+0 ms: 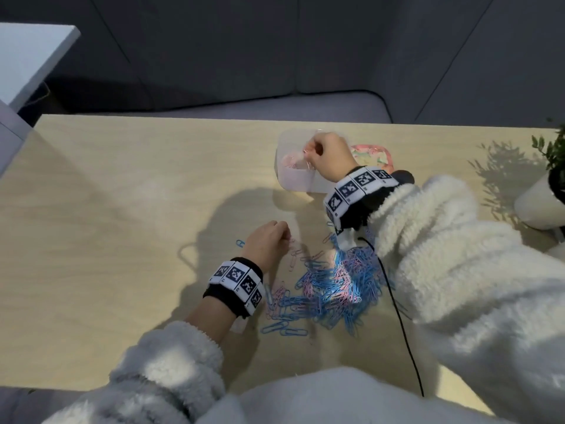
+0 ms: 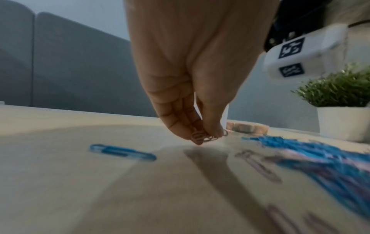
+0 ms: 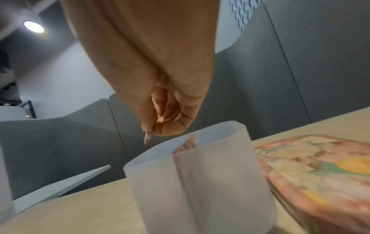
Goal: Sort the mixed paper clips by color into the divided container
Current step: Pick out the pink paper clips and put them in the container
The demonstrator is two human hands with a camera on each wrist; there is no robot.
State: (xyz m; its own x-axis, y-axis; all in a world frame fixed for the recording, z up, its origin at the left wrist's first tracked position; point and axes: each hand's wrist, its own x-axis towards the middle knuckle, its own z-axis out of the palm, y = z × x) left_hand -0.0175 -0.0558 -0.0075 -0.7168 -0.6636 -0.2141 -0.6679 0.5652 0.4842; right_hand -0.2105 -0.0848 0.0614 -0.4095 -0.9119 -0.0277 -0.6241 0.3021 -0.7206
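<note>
Pink clips [image 3: 147, 139] are pinched by right hand [image 1: 328, 156] above container [image 1: 292, 185] for dropping; more pink clips [image 2: 208, 137] are pinched by left hand [image 1: 269, 240] beside it.

Light wood table [image 1: 122, 185] carrying: heap of blue and pink paper clips [image 1: 333, 286] near front edge; translucent divided container [image 1: 293, 182] sitting farther back; patterned lid [image 1: 382, 154] lying beside it; white plant pot [image 1: 538, 203] standing at right edge.
</note>
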